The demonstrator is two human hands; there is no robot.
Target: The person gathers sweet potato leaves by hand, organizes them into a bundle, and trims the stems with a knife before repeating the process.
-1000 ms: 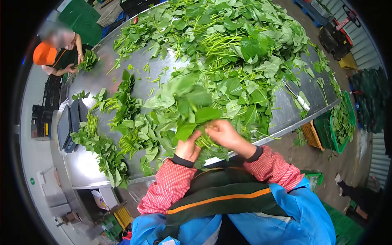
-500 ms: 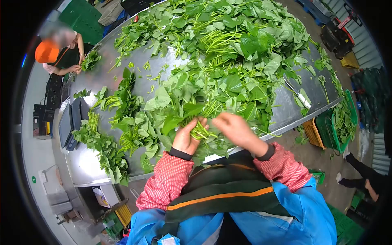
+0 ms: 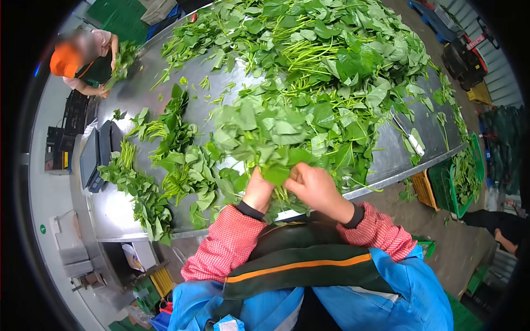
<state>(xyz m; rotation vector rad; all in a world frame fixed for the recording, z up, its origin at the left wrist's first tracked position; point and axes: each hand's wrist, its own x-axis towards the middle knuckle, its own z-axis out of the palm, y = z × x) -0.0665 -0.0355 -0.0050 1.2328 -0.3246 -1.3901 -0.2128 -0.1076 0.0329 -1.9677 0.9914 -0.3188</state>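
Observation:
My left hand [image 3: 259, 189] is wrapped round the stems of a bunch of leafy greens [image 3: 264, 135], its fingers partly hidden by the leaves. The leaves point away from me over the table's near edge, with the stem ends toward my body. On the bunch's right side, my right hand [image 3: 316, 186] is closed, thumb and fingers pinching at a leaf and the stems. Just beyond lies a large loose pile of the same greens [image 3: 353, 66]. Several smaller bunches [image 3: 185, 179] rest on the metal table to the left.
A dark scale [image 3: 99, 154] stands at the table's left end. A knife with a white handle [image 3: 417, 142] lies near the right edge. At the far left a person in an orange cap [image 3: 65, 59] handles greens. A green crate [image 3: 441, 182] of greens stands right of the table.
The bunch has swung up, its leaves now pointing away from me. My right hand has come in from beside it and closed on it. The far-left person has lifted their greens.

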